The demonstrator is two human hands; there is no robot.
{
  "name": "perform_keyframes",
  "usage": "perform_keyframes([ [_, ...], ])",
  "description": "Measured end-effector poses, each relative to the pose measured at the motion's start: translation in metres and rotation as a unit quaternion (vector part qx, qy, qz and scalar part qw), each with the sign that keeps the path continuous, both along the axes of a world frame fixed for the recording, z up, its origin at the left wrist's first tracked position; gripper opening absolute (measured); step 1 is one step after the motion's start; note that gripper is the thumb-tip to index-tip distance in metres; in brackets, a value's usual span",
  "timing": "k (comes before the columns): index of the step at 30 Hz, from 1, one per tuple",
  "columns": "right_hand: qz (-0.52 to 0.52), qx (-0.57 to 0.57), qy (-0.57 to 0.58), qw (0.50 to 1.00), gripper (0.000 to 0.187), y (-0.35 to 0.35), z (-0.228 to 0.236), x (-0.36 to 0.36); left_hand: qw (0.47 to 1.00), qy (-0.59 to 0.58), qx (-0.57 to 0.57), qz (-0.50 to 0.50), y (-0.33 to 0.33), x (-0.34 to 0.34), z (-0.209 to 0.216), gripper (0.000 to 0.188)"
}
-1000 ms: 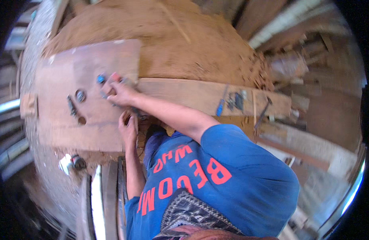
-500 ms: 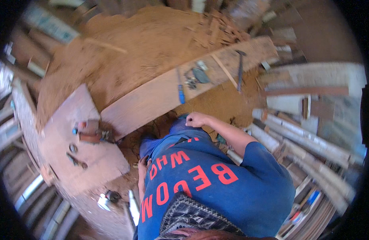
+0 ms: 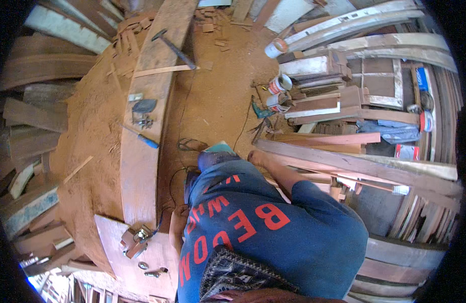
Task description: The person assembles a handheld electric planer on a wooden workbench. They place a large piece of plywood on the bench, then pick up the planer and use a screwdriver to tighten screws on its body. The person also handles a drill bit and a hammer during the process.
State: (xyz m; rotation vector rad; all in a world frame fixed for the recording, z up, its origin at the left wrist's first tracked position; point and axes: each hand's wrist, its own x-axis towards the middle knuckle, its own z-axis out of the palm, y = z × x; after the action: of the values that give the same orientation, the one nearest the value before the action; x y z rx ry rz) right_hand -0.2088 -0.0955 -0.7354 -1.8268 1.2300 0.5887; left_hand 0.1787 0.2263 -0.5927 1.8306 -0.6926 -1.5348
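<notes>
Low beside my left thigh is my left hand (image 3: pixel 180 212), its fingers largely hidden. My right hand (image 3: pixel 255 157) hangs by my right knee with its fingers curled in and nothing visible in them, close to the end of a long wooden beam (image 3: pixel 319 155). In front of me to the left, a thick plank (image 3: pixel 142 177) bears a blue-handled tool with a thin shaft (image 3: pixel 149 143), small metal pieces (image 3: pixel 143 121), a dark flat piece (image 3: pixel 144 105), a thin wood strip (image 3: pixel 157 71) and a hammer (image 3: pixel 175 49). A power tool resembling a planer (image 3: pixel 135 242) rests on a pale board (image 3: pixel 109 235).
Sawdust covers the ground (image 3: pixel 213 101); a cable runs across it. Buckets (image 3: pixel 277 48) and a teal tool (image 3: pixel 262 111) stand ahead to the right. Stacked timber lines both sides. Wood offcuts (image 3: pixel 127 40) lie at the far left.
My view has swung to the right, so the plank and pale board now appear further left and the buckets show. My right hand has lowered from my thigh to beside my knee.
</notes>
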Motion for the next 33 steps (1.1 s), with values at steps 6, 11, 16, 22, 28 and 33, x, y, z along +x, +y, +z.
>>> perform_keyframes([
  [6,-0.133,0.049,0.039,0.989,0.027,0.093,-0.005,-0.065,0.948,-0.313,0.056,-0.024,-0.022,-0.021,-0.034,0.010],
  [11,-0.076,0.007,0.078,0.994,0.029,0.062,-0.030,-0.087,0.992,-0.074,0.097,-0.013,-0.057,-0.037,-0.043,0.011],
  [16,-0.237,-0.026,-0.097,0.966,0.031,-0.021,-0.072,-0.111,0.944,0.136,0.180,0.241,-0.136,-0.035,0.001,0.018],
  [22,-0.331,-0.040,-0.062,0.941,0.030,-0.154,-0.086,-0.120,0.700,-0.405,0.015,-0.588,-0.098,0.025,-0.133,0.025],
  [28,-0.470,-0.026,-0.061,0.880,0.030,-0.278,-0.151,-0.161,0.872,-0.175,0.231,-0.394,-0.232,-0.061,-0.104,0.023],
  [33,-0.528,-0.069,0.004,0.846,0.032,-0.352,-0.198,-0.204,0.800,-0.166,-0.012,-0.576,-0.337,-0.075,-0.075,0.022],
])
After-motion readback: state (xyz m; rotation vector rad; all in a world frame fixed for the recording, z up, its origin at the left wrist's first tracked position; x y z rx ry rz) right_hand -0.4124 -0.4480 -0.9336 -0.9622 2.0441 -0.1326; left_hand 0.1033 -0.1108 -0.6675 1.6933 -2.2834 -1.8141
